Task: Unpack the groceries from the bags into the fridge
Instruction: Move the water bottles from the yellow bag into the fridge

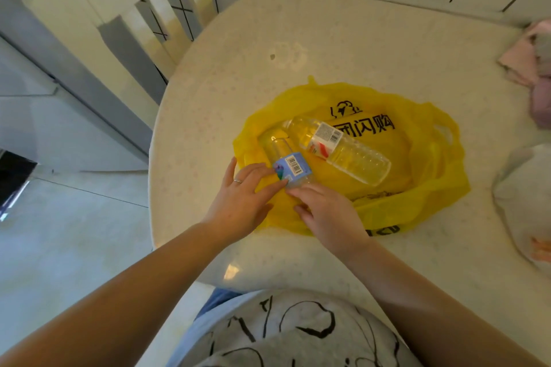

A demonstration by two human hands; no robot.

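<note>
Evidently both hands have met at the near end of the blue-labelled bottle, which lies on the flattened yellow bag on the table. The left hand rests spread fingers on its label, unclosed; the right hand touches its base with loose fingertips, probably steadying it for a lift. Beside it, farther in on the bag, lies a red-labelled bottle.

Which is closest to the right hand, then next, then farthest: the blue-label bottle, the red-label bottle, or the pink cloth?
From the right hand:
1. Blue-label bottle, touching the fingertips, just ahead.
2. Red-label bottle, farther back on the yellow bag.
3. Pink cloth, far right edge of the table.
</note>
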